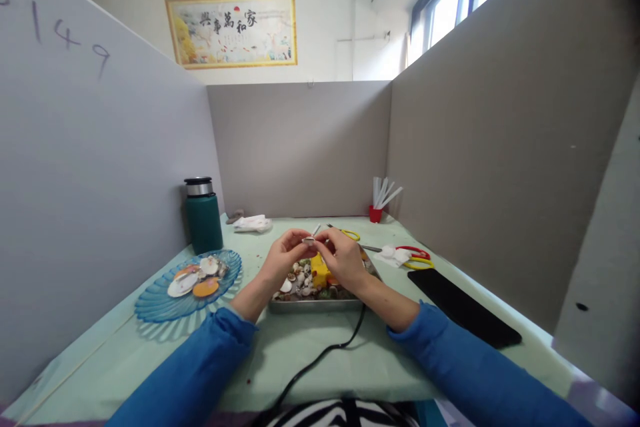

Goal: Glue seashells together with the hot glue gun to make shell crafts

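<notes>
Head view: I find my left hand (284, 252) and right hand (346, 260) meeting above the metal tray (320, 305) of shells (300, 278). The fingertips of both hands pinch one small piece (309, 239), held over the tray; I cannot tell its kind. A blue plate (150, 307) lies to the left of the tray, with a green flask (204, 221) behind it.

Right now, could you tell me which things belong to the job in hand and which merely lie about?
In use: left hand, right hand, small pale piece between them, steel tray of shells.
Lying about: green thermos flask, red-and-yellow scissors, flat black pad.
</notes>
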The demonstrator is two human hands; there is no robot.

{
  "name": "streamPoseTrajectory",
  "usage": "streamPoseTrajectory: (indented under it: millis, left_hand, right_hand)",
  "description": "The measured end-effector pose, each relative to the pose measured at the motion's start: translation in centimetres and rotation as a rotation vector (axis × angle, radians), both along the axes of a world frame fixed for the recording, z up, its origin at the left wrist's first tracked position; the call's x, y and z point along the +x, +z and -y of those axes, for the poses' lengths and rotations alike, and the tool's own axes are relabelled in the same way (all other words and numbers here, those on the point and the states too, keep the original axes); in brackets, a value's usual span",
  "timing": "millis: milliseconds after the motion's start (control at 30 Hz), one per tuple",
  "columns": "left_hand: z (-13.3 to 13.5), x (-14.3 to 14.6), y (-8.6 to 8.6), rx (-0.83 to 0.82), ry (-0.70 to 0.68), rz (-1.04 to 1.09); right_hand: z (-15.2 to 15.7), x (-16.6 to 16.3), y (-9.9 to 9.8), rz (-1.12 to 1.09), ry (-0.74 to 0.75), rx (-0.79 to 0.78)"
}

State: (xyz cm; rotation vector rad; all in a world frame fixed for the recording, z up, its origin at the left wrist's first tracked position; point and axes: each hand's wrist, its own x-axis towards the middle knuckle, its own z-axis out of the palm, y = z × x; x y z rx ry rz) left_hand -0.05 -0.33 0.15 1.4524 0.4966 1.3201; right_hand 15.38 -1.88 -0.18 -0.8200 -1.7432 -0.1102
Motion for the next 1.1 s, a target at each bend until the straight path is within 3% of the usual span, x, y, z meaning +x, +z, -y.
streamPoseTrajectory:
  millis: [767,1100]
  left_hand:
    - [-0.12,-0.18,-0.01,0.082,0.033,-0.026]
    - [0.12,0.0,0.34,0.04,0.061,-0.032]
  right_hand:
    - [0.23,0.02,-0.04,0.027,0.009,0.06]
    - [0.26,-0.06,-0.25,0.035,0.011,0.045]
